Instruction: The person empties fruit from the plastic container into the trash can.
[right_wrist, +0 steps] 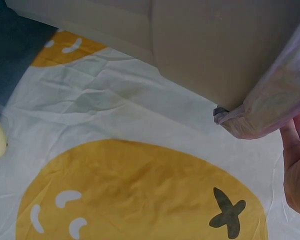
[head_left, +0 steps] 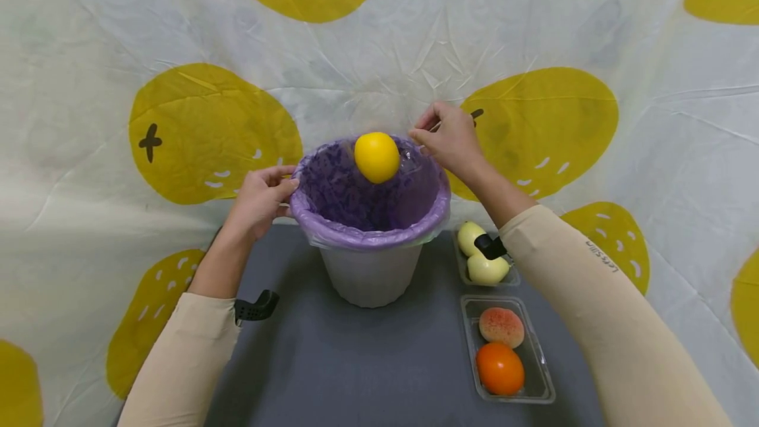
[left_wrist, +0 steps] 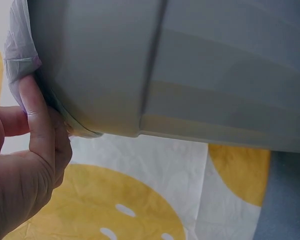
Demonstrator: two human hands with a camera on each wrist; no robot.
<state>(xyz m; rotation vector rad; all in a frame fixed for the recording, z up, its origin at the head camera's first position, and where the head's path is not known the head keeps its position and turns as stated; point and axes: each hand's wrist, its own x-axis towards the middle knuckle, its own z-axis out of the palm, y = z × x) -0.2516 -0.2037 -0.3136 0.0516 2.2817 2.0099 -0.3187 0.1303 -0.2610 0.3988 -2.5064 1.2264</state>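
- Left of centre, here's the left hand (head_left: 261,193), its grip clamped on the lined rim of the pale bin (head_left: 373,275), thumb at the edge.
- Centre frame, the bin itself: it looks like light, stiff plastic, easily tipped, so the rim is the sensible hold.
- Over that rim, the purple liner (head_left: 367,237): thin, soft, probably slippery and quick to tear; best pinched together with the rim, right where the left grip has it.
- Upper centre, the yellow fruit (head_left: 377,157) shows in front of the bin's mouth, right of the left grip, lower left of the right one, touching neither! Smooth, round, likely prone to roll; cup it round the sides. What supports it, I cannot tell.
- Just right of it, clear plastic (head_left: 410,161), flimsy and slick by the look; an edge is the place to pinch.
- Upper right of centre, the right hand (head_left: 453,140): thumb and fingers together, apparently pinching that plastic, though the contact is hard to make out.
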